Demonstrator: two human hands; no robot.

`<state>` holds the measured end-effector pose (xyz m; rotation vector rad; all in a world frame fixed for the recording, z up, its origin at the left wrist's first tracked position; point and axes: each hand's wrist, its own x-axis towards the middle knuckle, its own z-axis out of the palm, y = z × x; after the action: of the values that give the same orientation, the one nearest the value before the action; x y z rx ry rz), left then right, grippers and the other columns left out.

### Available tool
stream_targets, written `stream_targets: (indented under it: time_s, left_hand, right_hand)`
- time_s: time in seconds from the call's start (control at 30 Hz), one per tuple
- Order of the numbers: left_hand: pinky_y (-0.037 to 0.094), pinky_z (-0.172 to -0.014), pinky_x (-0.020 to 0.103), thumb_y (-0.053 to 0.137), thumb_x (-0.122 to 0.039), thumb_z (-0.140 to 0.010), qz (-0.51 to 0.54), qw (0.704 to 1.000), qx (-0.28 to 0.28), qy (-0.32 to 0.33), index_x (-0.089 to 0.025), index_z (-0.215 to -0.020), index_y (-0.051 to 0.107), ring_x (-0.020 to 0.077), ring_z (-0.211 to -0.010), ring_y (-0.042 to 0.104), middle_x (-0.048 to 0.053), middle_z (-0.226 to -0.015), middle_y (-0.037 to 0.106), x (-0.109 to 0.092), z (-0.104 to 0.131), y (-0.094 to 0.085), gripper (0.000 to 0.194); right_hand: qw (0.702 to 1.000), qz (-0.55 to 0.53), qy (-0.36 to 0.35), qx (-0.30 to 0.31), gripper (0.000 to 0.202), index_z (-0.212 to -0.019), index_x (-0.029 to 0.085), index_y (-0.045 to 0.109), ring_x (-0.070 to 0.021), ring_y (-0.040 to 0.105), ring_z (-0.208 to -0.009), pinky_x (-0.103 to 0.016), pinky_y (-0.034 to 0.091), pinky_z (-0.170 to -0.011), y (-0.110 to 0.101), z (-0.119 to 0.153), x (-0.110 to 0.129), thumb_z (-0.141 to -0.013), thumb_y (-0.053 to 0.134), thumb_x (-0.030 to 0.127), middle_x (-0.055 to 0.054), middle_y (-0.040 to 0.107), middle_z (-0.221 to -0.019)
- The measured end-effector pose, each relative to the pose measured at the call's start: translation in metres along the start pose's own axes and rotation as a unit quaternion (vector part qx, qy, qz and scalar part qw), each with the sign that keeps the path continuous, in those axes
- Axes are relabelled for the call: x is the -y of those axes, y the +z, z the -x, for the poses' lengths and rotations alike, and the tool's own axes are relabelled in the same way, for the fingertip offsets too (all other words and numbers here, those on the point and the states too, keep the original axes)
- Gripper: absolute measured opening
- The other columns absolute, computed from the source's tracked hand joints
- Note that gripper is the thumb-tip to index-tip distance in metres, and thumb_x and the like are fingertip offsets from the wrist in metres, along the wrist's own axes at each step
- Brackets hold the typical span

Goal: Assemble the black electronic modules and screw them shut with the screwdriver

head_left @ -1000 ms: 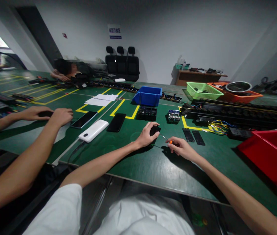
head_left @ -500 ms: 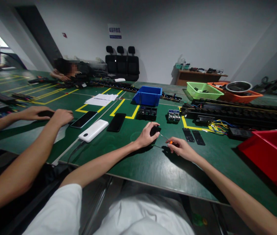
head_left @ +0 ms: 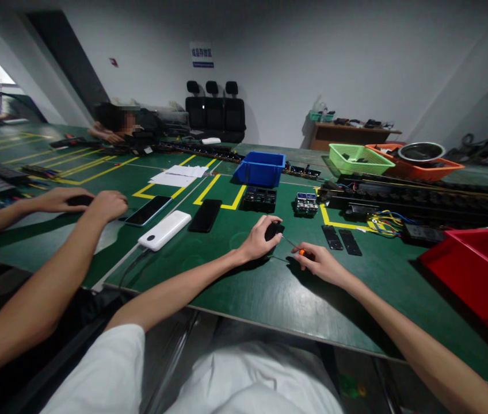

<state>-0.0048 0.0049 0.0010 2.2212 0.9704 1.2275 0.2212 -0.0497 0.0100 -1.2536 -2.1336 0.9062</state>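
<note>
Currently, left hand (head_left: 256, 241) curled round black part (head_left: 272, 231) — right hand (head_left: 322, 264) closed on orange-marked screwdriver (head_left: 301, 252), tip at part's right side — red bin (head_left: 468, 279) right on worktop (head_left: 265, 293).

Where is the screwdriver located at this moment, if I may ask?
In the head view, the screwdriver is right of centre, gripped in the right hand, its shaft pointing toward the black part held by the left hand.

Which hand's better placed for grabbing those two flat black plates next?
Likely the right hand: it's nearer the plates, though holding the screwdriver; the left hand, farther off, grips a black part.
</note>
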Motion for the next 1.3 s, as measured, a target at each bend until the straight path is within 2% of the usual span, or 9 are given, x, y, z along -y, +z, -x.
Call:
stream_targets:
  time_s: [0.23, 0.43, 0.8, 1.0, 1.3]
  left_hand:
    - [0.045, -0.095, 0.034, 0.057, -0.027, -0.086, -0.002, 1.000, 0.001, -0.001, -0.020, -0.119, 0.051, 0.0196, -0.104, 0.055, 0.006, -0.112, 0.054, 0.0005, 0.0001, 0.0004, 0.034]
    - [0.044, -0.096, 0.033, 0.057, -0.027, -0.087, 0.005, 1.000, -0.008, 0.001, -0.020, -0.118, 0.052, 0.0192, -0.103, 0.055, 0.006, -0.112, 0.054, 0.0016, -0.0003, 0.0009, 0.033]
    - [0.045, -0.095, 0.033, 0.056, -0.025, -0.087, 0.005, 1.000, -0.015, 0.002, -0.019, -0.118, 0.053, 0.0192, -0.103, 0.055, 0.005, -0.111, 0.056, 0.0037, -0.0017, 0.0015, 0.032]
    - [0.045, -0.095, 0.033, 0.057, -0.025, -0.086, 0.003, 1.000, -0.009, -0.008, -0.019, -0.118, 0.053, 0.0195, -0.104, 0.055, 0.006, -0.110, 0.056, 0.0020, -0.0016, 0.0013, 0.033]
    - [0.044, -0.098, 0.034, 0.055, -0.028, -0.089, 0.033, 0.999, -0.029, -0.018, -0.019, -0.117, 0.053, 0.0194, -0.107, 0.055, 0.006, -0.113, 0.057, 0.0064, -0.0027, 0.0012, 0.030]
  right_hand:
    - [1.000, -0.011, -0.001, 0.005, 0.031, -0.103, 0.015, 0.062, -0.0131, 0.055, -0.057, -0.024, 0.040, -0.058, -0.0004, -0.0007, -0.0007, -0.092, 0.050, 0.042, 0.001, 0.059, -0.061]
    - [0.999, -0.039, 0.025, -0.015, 0.038, -0.113, 0.015, 0.055, -0.0122, 0.051, -0.054, -0.023, 0.039, -0.050, -0.0016, -0.0006, 0.0013, -0.089, 0.054, 0.044, 0.002, 0.058, -0.063]
    - [0.996, -0.087, 0.032, -0.017, 0.032, -0.105, 0.016, 0.053, -0.0115, 0.051, -0.057, -0.021, 0.038, -0.049, -0.0023, -0.0024, -0.0032, -0.089, 0.053, 0.044, 0.001, 0.057, -0.066]
    - [0.995, -0.091, 0.033, -0.027, 0.032, -0.101, 0.016, 0.055, -0.0100, 0.048, -0.052, -0.021, 0.037, -0.048, -0.0040, -0.0030, 0.0003, -0.089, 0.053, 0.045, 0.001, 0.057, -0.066]
    - [0.994, -0.101, 0.031, -0.010, 0.035, -0.103, 0.016, 0.056, -0.0098, 0.048, -0.051, -0.021, 0.037, -0.046, -0.0040, -0.0020, 0.0018, -0.089, 0.052, 0.048, 0.001, 0.058, -0.067]
